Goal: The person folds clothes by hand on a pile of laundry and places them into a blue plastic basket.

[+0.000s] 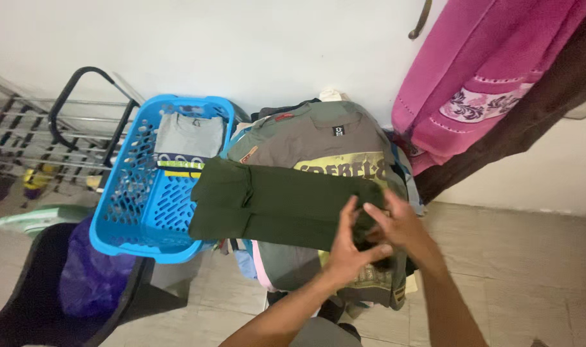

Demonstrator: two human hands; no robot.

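While both my hands (376, 234) are gripping the dark green garment (273, 202), the clothes pile (318, 138) underneath is risking to slide.

Dim, flat indoor light; slight blur.

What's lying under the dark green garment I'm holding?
A grey-brown printed shirt tops a pile of clothes under the dark green garment. The pile's lower layers and support are covered.

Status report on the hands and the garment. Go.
Left hand and right hand both gripping dark green garment. Garment lies across clothes pile. Nothing blocking.
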